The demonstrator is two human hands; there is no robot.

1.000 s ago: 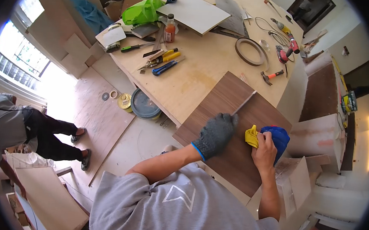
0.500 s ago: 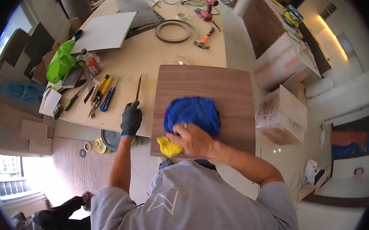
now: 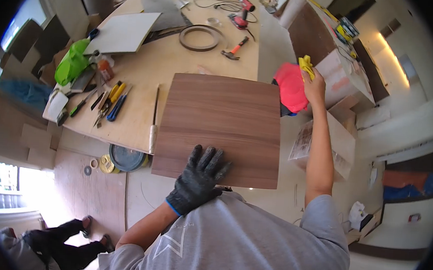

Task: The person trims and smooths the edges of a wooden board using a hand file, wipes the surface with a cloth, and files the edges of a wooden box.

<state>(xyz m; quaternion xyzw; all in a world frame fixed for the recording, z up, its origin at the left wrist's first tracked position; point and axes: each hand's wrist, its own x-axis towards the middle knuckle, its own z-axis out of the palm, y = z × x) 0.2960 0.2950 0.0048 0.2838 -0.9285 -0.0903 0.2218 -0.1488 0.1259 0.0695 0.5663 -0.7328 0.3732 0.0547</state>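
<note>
My left hand (image 3: 199, 178), in a dark grey work glove, lies with its fingers spread on the near edge of the wood-grain board (image 3: 220, 122). Out beyond the board's right edge, my bare right hand (image 3: 314, 86) is closed on a yellow cloth (image 3: 306, 66). A pinkish-red cloth with a dark blue underside (image 3: 292, 87) hangs beside it from the same hand; whether the two are one piece I cannot tell. Left of the board lies a long thin tool (image 3: 154, 113) with a pale handle, untouched.
The workbench (image 3: 140, 79) carries several cutters and hand tools (image 3: 112, 100), a hammer (image 3: 235, 48), a roll of edge banding (image 3: 199, 37) and a red power tool (image 3: 239, 20). Boxes (image 3: 326, 142) stand right. Another person's legs (image 3: 68, 242) show lower left.
My left hand has let go of the thin tool and moved right onto the board. My right hand has lifted the cloth off the board, out to the right, turning its red side into view.
</note>
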